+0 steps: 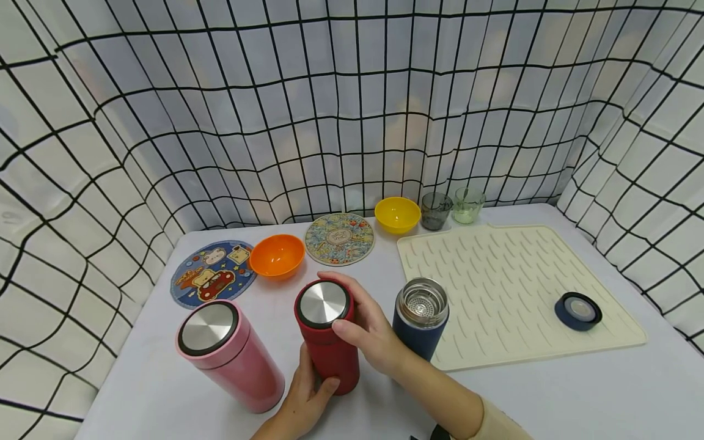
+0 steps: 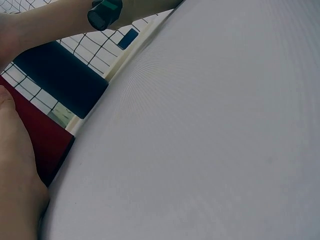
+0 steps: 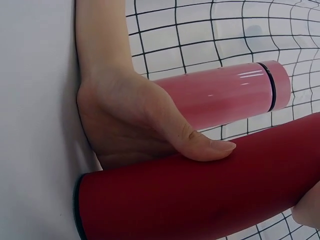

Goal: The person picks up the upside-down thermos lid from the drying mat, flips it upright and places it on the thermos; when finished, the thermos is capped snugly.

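Observation:
A red thermos [image 1: 332, 357] with a steel-topped lid stands upright on the table in the head view. My left hand [image 1: 305, 394] grips its lower body, the thumb lying along the side in the right wrist view. Around the upper part and lid my right hand [image 1: 374, 330] holds on from the right, thumb at the lid's edge. Close to that forearm is a navy thermos [image 1: 420, 336], lidless, its steel strainer showing in the mouth. Left of my hands a capped pink thermos [image 1: 244, 370] stands.
A dark blue lid [image 1: 579, 311] lies on a cream drying mat [image 1: 495, 287] at right. Along the back are an orange bowl [image 1: 277, 256], a yellow bowl [image 1: 397, 215], a grey glass [image 1: 436, 211], a greenish glass [image 1: 469, 205], a blue cartoon mat [image 1: 192, 278] and a round patterned mat [image 1: 339, 239].

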`<action>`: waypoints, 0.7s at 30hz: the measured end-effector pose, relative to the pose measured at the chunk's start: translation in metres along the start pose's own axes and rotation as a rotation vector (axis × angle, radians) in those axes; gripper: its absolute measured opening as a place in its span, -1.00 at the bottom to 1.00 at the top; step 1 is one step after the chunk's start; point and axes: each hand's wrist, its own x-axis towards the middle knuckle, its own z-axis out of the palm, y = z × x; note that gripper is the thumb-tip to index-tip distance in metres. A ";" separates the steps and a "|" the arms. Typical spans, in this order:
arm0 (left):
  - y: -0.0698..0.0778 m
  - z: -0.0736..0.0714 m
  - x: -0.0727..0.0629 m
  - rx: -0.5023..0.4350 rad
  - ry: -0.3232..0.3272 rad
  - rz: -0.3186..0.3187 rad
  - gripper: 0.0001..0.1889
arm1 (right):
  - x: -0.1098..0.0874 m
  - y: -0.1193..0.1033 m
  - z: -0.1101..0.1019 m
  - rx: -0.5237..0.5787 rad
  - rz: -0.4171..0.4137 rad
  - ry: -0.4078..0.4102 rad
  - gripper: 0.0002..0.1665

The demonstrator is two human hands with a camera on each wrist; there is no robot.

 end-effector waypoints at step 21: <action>-0.001 -0.001 0.001 0.026 0.012 0.003 -0.21 | -0.001 0.010 0.002 0.004 -0.081 0.089 -0.28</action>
